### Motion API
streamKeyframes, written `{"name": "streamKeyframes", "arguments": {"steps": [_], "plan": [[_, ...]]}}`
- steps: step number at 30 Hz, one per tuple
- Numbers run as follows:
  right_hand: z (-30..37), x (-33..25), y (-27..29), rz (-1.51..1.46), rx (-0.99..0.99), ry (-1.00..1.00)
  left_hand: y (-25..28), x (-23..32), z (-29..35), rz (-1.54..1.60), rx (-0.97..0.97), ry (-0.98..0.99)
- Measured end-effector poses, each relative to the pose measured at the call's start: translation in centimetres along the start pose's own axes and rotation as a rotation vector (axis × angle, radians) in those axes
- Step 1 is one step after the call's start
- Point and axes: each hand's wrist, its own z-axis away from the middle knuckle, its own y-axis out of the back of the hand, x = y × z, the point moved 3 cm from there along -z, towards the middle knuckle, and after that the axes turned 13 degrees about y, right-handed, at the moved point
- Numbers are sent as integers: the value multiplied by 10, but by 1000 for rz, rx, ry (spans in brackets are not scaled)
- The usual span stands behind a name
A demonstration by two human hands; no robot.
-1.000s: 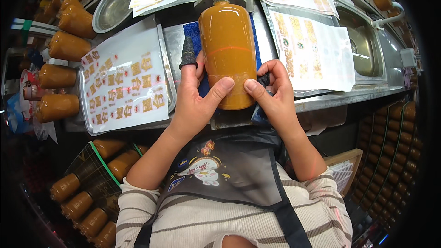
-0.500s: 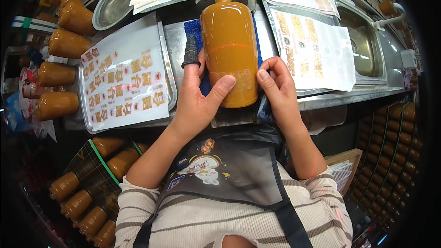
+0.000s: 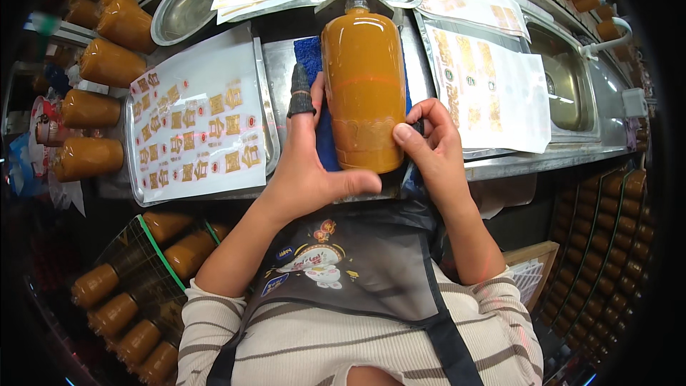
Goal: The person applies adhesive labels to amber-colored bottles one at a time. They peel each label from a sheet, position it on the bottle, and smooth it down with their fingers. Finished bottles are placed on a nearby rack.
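A large amber-brown bottle (image 3: 361,86) lies with its neck pointing away from me, over a blue towel (image 3: 307,48). Its neck rests at a grey metal holder (image 3: 382,6). A faint wavy-edged band shows around its lower part. My left hand (image 3: 304,164) is at the bottle's left side, thumb stretched out below the base and index finger, in a black finger cot (image 3: 301,93), extended. Curled at the bottle's lower right edge, my right hand (image 3: 432,139) has its thumb tip against the glass; what its closed fingers hold, if anything, is hidden.
On the left is a tray (image 3: 270,146) bearing a sheet of gold and red stickers (image 3: 189,132). Further sticker sheets (image 3: 493,93) lie right, before a sink (image 3: 572,75). A metal bowl (image 3: 187,7) stands behind. Amber bottles (image 3: 111,63) line the left side.
My left thumb has come off the bottle and now stretches below its base. My right thumb has moved in to the bottle's edge. The whole view has shifted slightly.
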Motion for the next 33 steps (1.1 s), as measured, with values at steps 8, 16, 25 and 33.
{"name": "streamKeyframes", "arguments": {"steps": [8,16,25,33], "plan": [[2,-16,35,-222,242,-25,-10,4,-1,-365,148,-127],[14,-58,-53,803,-41,837,-18,8,7,-485,303,-285],[27,-19,10,284,390,257,-12,-12,9,-331,151,-118],[10,-12,20,486,238,192,-6,-21,5,-425,116,-157]]}}
